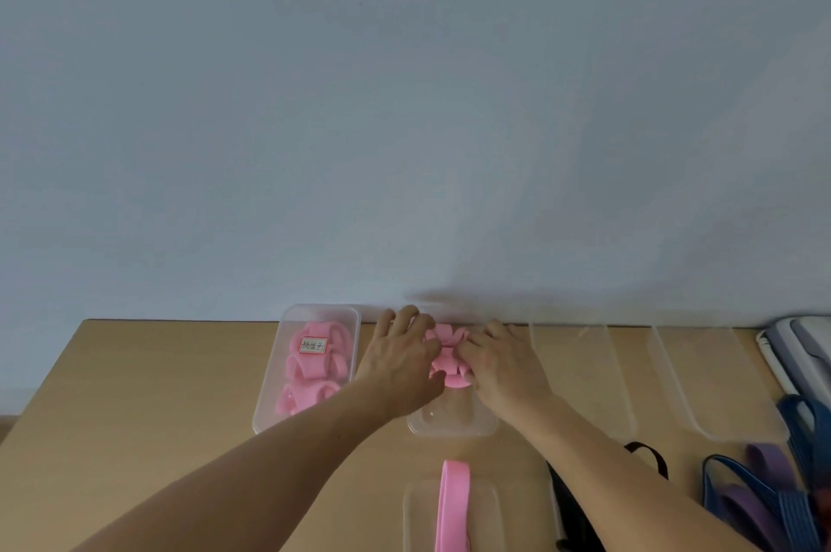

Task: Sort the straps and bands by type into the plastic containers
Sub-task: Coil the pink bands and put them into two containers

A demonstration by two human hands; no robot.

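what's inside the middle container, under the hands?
Bunched pink bands, held by the left hand and right hand. The middle container looks bare near its front; hands cover the rest.

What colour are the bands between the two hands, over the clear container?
The bands are pink; the head view shows it best.

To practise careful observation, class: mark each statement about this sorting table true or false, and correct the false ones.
1. The left hand and the right hand both hold the pink bunch at the middle container. True.
2. The labelled container holds green bands. False: it holds pink rolls.
3. A loose pink band lies nearer the person than the middle container. True.
4. The blue bands and purple bands lie at the table's left. False: they lie at its right.
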